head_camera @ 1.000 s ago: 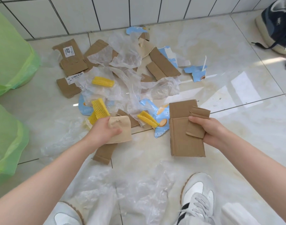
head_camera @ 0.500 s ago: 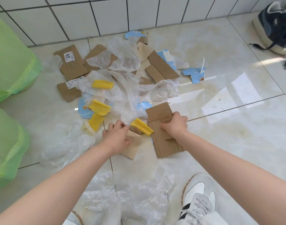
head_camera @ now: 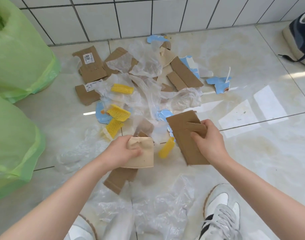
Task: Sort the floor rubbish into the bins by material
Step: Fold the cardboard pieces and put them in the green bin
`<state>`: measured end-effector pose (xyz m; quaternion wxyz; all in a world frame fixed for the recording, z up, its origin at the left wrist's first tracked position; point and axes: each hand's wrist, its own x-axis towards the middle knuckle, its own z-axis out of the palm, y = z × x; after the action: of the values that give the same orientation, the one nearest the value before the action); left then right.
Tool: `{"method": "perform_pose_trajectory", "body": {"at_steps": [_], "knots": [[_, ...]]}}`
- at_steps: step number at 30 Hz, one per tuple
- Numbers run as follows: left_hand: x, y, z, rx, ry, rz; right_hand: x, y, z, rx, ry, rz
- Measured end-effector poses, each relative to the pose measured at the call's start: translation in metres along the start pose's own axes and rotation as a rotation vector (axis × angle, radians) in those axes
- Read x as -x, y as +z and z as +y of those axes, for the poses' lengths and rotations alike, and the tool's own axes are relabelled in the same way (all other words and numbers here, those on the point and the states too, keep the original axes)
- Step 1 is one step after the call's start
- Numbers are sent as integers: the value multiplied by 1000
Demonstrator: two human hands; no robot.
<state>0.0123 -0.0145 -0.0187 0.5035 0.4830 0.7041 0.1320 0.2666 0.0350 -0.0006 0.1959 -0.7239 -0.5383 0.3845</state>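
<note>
Left hand (head_camera: 121,151): grip clenched on a pale tan cardboard piece (head_camera: 142,153), thumb across its top face, fingers curled under; the piece is creased and roughly square, held just above a darker brown corrugated strip (head_camera: 119,179) lying on the floor at lower centre.

Right hand (head_camera: 208,141): grip clenched on a long brown corrugated cardboard panel (head_camera: 184,134), with a smaller folded cardboard scrap (head_camera: 197,129) pinched against its top face under the fingers. The panel is tilted, its lower edge torn.

Between the two hands: one yellow foam net sleeve (head_camera: 166,147), ribbed, on the floor tile.

Rubbish pile, centre to upper centre of the frame: flat brown cardboard pieces, one bearing a white printed label (head_camera: 89,58); crumpled translucent white plastic wrap (head_camera: 146,61); torn blue printed paper (head_camera: 219,84); three more yellow foam net sleeves (head_camera: 122,88) at centre left.

Clear plastic film (head_camera: 158,205), wrinkled, spreads over the lower centre beside a white sneaker (head_camera: 221,213).

Two bins lined with green plastic bags (head_camera: 21,54) stand at the left edge, well apart from the pile.

Glossy beige floor tiles (head_camera: 252,153) lie bare to the right of the hands; the white tiled wall (head_camera: 131,16) bounds the pile at the top. A dark blue shoe (head_camera: 300,35) sits at the upper right corner.
</note>
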Motion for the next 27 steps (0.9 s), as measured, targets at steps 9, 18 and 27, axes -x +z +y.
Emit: {"method": "perform_pose_trajectory", "body": {"at_steps": [9,18,27], "knots": [[29,-54,6,491,-55,179,20,12,-37,203,-480,-27],[41,-87,-18,401,-159,331,17,26,-82,53,-483,-157],[51,-109,-26,517,-146,468,25,48,-125,-11,-558,-218]]}}
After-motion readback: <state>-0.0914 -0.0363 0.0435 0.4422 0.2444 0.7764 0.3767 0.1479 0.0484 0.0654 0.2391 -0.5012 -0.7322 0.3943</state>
